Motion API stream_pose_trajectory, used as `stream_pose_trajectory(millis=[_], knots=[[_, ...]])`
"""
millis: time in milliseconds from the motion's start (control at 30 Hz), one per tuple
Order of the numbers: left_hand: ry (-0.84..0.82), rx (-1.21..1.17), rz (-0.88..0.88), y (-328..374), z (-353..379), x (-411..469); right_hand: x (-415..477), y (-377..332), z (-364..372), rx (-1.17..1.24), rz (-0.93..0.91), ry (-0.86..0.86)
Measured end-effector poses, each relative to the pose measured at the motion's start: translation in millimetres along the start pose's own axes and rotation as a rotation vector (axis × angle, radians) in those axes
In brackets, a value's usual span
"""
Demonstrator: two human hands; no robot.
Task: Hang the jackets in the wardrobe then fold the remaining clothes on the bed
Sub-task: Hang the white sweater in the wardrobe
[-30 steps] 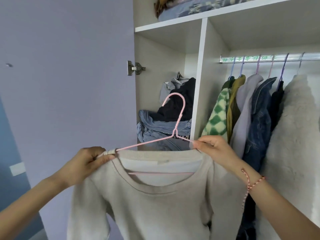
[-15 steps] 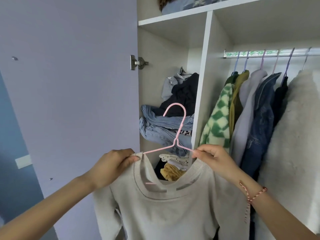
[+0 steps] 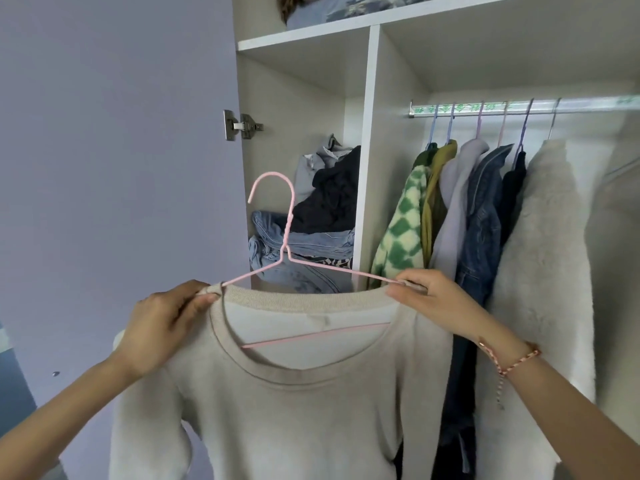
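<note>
Since half a second before, both hands had pulled the sweater's (image 3: 277, 393) neckline wide over the pink hanger (image 3: 289, 251). Left hand (image 3: 162, 327) and right hand (image 3: 440, 303) each pinched shut on a sweater shoulder, held left of the wardrobe rail (image 3: 519, 107), below it.

beige sweater (image 3: 294, 410) | on pink hanger (image 3: 289, 237) | upright, before open wardrobe (image 3: 372, 133)

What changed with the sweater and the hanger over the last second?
The beige sweater's neckline, bunched and sagging half a second ago, is pulled flat again across the pink hanger. The left hand and right hand keep pinching its shoulders. The rail and hung jackets are unchanged.
</note>
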State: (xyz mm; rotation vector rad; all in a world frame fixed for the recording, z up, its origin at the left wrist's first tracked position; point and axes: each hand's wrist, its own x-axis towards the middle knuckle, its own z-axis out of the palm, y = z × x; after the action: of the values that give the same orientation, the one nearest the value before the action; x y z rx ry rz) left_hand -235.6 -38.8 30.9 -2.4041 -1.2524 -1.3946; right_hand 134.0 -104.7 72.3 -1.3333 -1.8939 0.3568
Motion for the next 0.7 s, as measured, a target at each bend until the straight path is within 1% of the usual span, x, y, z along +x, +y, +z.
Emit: stream_pose_trajectory(millis=[100,167,267,334,434,534,634,701], knots=[[-0.036,-0.046,0.023,13.4,6.1,1.5,9.7,-19.5,8.6,-0.065,-0.083,-0.037],[-0.074,-0.051,0.087,24.3,16.7,3.9,19.2,-39.1,22.9,-0.013,-0.130,-0.104],[-0.154,-0.026,0.170,30.8,27.7,5.5,28.7,-56.2,38.2,0.098,-0.113,-0.163],[-0.173,-0.019,0.171,25.3,25.2,6.7,29.8,-54.8,38.0,0.198,-0.052,-0.136],[-0.188,-0.006,0.138,8.7,19.4,8.6,27.5,-48.9,29.0,0.305,0.067,-0.015],[-0.253,-0.099,0.041,-3.0,24.7,9.1,24.9,-46.2,24.2,0.330,0.122,0.027],[-0.304,-0.146,0.024,-5.5,39.8,8.9,22.0,-41.5,23.2,0.321,0.157,0.049],[-0.305,-0.191,0.001,-8.0,50.6,7.7,18.3,-37.5,19.4,0.305,0.165,0.076]])
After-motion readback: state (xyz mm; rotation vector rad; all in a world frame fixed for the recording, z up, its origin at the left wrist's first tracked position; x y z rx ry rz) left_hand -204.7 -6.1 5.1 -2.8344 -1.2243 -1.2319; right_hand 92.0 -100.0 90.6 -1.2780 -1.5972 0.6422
